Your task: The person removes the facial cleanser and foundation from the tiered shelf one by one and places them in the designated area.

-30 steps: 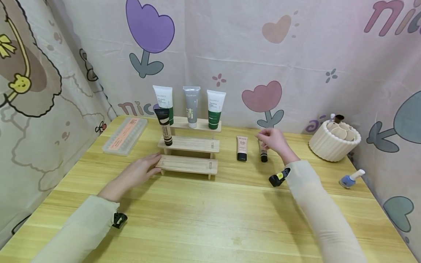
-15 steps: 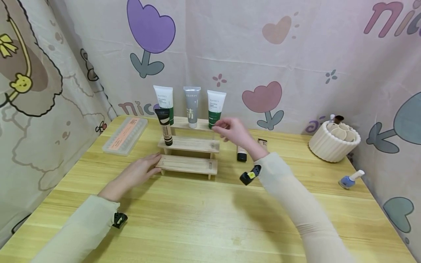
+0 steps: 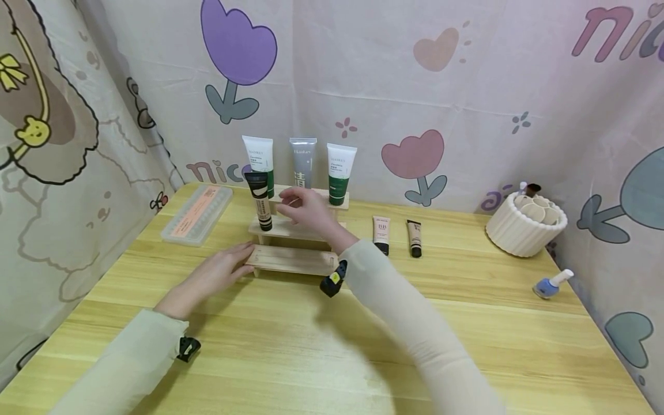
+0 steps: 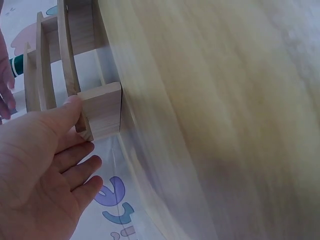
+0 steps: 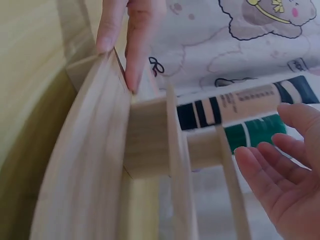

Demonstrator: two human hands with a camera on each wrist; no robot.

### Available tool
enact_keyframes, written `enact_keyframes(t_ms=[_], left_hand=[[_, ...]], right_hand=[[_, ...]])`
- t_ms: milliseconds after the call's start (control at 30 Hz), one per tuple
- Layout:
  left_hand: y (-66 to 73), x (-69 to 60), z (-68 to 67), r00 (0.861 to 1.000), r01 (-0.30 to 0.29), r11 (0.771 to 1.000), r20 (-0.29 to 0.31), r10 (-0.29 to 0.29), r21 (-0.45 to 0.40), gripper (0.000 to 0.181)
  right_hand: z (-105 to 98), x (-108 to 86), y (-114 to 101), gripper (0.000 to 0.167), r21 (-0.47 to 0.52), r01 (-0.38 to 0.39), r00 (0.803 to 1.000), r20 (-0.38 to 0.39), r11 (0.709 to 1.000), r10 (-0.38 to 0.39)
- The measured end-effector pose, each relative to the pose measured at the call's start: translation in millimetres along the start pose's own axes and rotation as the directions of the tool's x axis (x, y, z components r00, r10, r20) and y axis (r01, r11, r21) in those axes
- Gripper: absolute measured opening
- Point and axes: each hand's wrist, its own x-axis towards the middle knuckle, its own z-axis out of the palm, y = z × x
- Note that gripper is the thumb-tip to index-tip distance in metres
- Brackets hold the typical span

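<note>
A three-tier wooden display stand (image 3: 293, 259) stands on the table. My left hand (image 3: 223, 271) pinches the left end of its lowest step, thumb on the board's upper face in the left wrist view. My right hand (image 3: 308, 212) hovers over the middle step, fingers loosely bent with nothing between them. Just left of its fingertips, a beige concealer tube (image 3: 261, 204) with black ends stands on that step, apart from them. On the top step are two white-and-green tubes (image 3: 339, 173) and a grey tube (image 3: 303, 158), whose lower part my right hand hides.
A pink BB cream tube (image 3: 381, 233) and a small beige tube (image 3: 414, 237) lie right of the stand. Farther right are a white ribbed brush holder (image 3: 524, 227) and blue nail polish (image 3: 552, 285). A clear flat case (image 3: 198, 215) lies at left. Printed curtains (image 3: 363, 69) hang behind.
My right hand has moved left from the small beige tube on the table, past the stand's right end, to beside the concealer tube. The left hand stays on the stand.
</note>
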Motion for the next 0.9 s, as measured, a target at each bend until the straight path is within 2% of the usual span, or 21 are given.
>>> enact_keyframes(t_ms=[133,300,567,900], left_hand=[[-0.7,-0.1,0.5,1.0,-0.01,1.0,-0.005,0.01,-0.001,0.049],[-1.1,0.0,0.2,1.0,-0.003,1.0,0.007,0.003,-0.001,0.049],[-0.4,0.0,0.5,1.0,0.002,1.0,0.009,-0.002,-0.005,0.048],[-0.6,0.1,0.5,1.0,0.009,1.0,0.012,-0.009,0.003,0.048]], right_hand=[[12.2,7.7,1.0,0.036,0.066,0.003,1.0,-0.024,0.998,-0.002],[21.4,12.0,2.5,0.034,0.096,0.02,0.999,-0.029,0.995,-0.018],[28.3,13.0,0.9,0.031,0.085,0.035,0.998,-0.048,0.996,-0.031],[31.0,13.3,-1.6,0.027,0.039,0.006,0.998,-0.064,0.999,-0.004]])
